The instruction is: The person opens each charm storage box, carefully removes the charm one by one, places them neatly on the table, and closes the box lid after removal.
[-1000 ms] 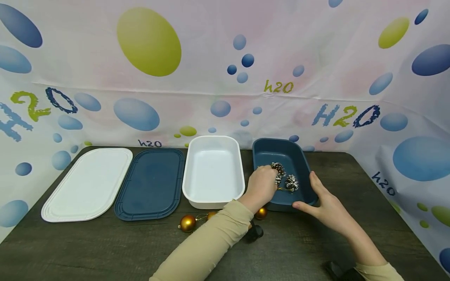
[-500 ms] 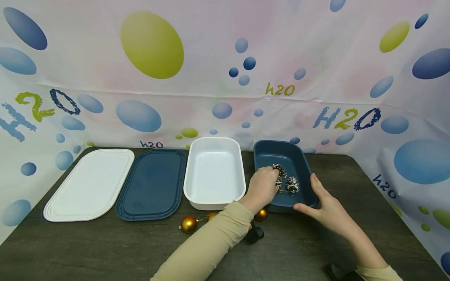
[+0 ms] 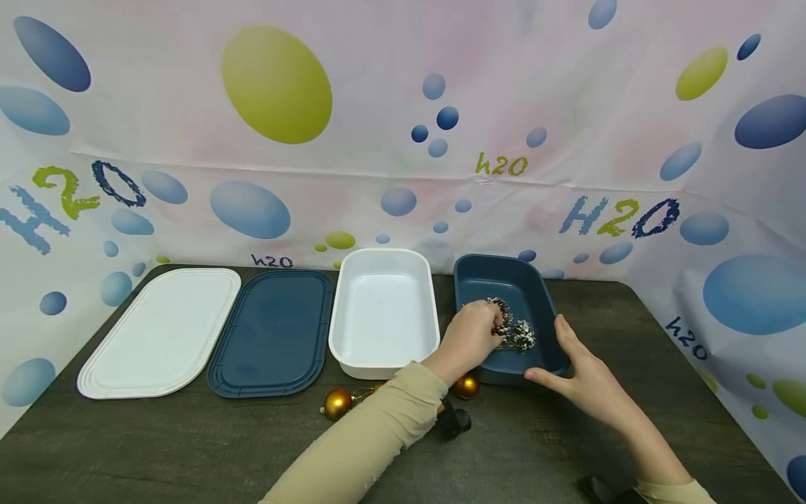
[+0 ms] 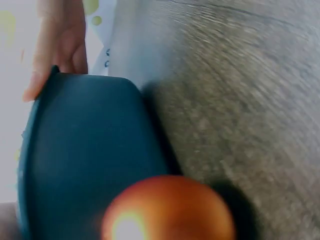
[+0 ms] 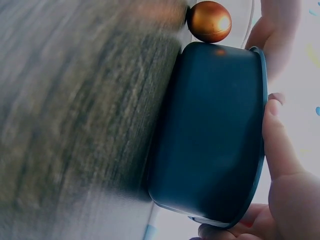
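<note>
Pine cones, dark brown, scale tips frosted white, rough and knobbly, bunched close together. They sit right under and just right of the left hand, inside the blue container. Left hand: fingers bent down onto the cones, touching; can't tell whether one is pinched, tips hidden. Right hand: thumb and fingers spread wide, fairly straight, braced on the container's near right corner, thumb on the near side; cones lie left of it, beyond the thumb, apart from it.

Container is matte, smooth, looks like plastic, deep rounded rectangle with thin lip. Gold ball, shiny, round, is below the left hand, by the container's near wall. Second gold ball is farther left, past the beige sleeve. White container, same shape, just left of the left hand; flat blue lid and white lid farther left, rounded corners. Dark wood-grain table underneath everything.
</note>
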The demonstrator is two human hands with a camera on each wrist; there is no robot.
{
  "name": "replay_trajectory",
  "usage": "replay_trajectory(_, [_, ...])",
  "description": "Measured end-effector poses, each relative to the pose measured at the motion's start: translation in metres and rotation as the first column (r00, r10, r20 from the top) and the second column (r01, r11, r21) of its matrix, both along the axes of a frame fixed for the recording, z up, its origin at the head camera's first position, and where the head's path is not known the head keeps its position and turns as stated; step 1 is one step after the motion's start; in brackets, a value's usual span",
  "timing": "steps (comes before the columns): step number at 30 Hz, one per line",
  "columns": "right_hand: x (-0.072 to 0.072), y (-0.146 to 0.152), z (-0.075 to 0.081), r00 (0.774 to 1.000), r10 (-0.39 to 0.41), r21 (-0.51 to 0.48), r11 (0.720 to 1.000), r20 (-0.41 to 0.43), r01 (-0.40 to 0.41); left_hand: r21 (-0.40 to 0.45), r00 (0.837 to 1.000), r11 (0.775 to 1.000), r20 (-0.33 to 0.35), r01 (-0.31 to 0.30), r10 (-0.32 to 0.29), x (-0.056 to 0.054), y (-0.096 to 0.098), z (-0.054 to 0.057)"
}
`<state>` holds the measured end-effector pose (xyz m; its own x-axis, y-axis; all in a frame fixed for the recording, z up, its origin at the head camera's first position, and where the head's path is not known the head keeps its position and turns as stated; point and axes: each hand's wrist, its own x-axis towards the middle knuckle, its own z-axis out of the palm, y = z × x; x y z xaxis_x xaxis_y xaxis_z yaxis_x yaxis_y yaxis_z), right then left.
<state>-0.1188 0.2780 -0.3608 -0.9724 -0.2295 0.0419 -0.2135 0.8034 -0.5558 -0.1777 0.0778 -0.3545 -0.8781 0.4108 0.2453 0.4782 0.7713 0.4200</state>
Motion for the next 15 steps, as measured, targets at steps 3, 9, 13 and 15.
replay_trajectory(3, [0.0, 0.0, -0.001, 1.0, 0.004, -0.004, 1.0, -0.003, -0.004, 0.061, 0.998, 0.998, 0.059, 0.015, -0.019, 0.001, -0.003, 0.005])
replay_trajectory(9, [0.001, 0.0, -0.002, 1.0, 0.001, -0.001, 1.0, -0.007, -0.001, 0.166, 0.994, 0.984, 0.074, 0.067, -0.08, 0.003, -0.016, 0.015])
replay_trajectory(13, [0.001, 0.0, -0.002, 1.0, -0.005, 0.004, 1.0, -0.013, 0.005, 0.206, 0.99, 0.973, 0.069, 0.108, -0.125, 0.007, -0.027, 0.023])
replay_trajectory(15, [0.0, 0.0, -0.002, 1.0, -0.005, 0.005, 1.0, -0.014, 0.005, 0.219, 0.987, 0.968, 0.075, 0.123, -0.143, 0.009, -0.035, 0.028])
